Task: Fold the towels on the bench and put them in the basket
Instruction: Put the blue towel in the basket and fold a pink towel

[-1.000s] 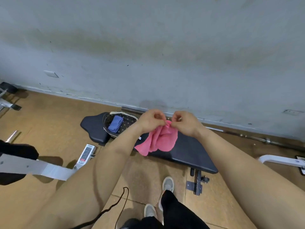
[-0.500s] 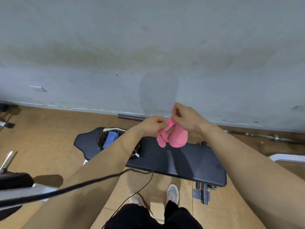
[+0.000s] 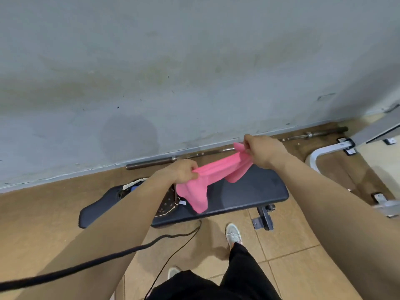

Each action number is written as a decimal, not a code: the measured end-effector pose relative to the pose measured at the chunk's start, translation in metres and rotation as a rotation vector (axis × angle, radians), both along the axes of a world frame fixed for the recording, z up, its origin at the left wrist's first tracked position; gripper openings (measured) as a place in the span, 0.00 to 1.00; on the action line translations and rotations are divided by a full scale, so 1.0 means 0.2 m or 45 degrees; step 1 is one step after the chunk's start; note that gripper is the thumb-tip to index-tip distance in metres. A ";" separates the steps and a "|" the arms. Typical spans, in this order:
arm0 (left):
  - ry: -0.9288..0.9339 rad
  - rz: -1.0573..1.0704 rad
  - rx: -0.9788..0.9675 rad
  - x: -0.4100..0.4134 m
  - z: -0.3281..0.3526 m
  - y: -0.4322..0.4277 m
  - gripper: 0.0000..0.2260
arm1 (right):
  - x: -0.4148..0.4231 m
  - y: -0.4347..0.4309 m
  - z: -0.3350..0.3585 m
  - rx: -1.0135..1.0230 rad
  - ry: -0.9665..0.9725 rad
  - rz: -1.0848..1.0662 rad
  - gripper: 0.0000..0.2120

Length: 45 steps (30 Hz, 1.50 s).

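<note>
Dark padded bench [image 3: 249, 191] w/ dotted basket [image 3: 165, 205] on left part, partly hidden.

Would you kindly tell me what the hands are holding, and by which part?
The pink towel, stretched between them: the left hand pinches one end of its upper edge, the right hand the other end.

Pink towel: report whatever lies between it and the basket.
Only the person's own left forearm, which crosses over the basket on the bench. The left hand and right hand grip the pink towel beside it; nothing else visible intervenes.
</note>
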<state>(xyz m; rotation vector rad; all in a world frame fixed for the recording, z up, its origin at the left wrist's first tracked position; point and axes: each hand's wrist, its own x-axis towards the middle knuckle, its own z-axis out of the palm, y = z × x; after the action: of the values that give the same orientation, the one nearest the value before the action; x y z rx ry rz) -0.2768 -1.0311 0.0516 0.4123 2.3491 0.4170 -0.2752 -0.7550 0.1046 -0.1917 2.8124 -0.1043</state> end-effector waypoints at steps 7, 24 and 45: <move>-0.154 -0.082 -0.038 0.22 -0.16 -0.18 0.10 | 0.43 0.06 -0.11 0.177 -0.332 -0.254 0.09; 0.131 0.051 -0.467 0.04 -1.14 0.25 0.22 | 0.04 0.45 -1.18 0.325 -0.434 -0.017 0.12; 0.715 0.550 0.035 -0.39 -2.50 0.26 0.24 | -0.43 0.33 -2.60 0.034 0.306 -0.423 0.18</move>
<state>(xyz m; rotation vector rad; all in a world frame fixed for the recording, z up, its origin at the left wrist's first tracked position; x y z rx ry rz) -0.3542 -0.9794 -0.4482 0.0196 2.9937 0.5929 -0.3603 -0.6891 -0.4163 0.2909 3.0577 -0.1257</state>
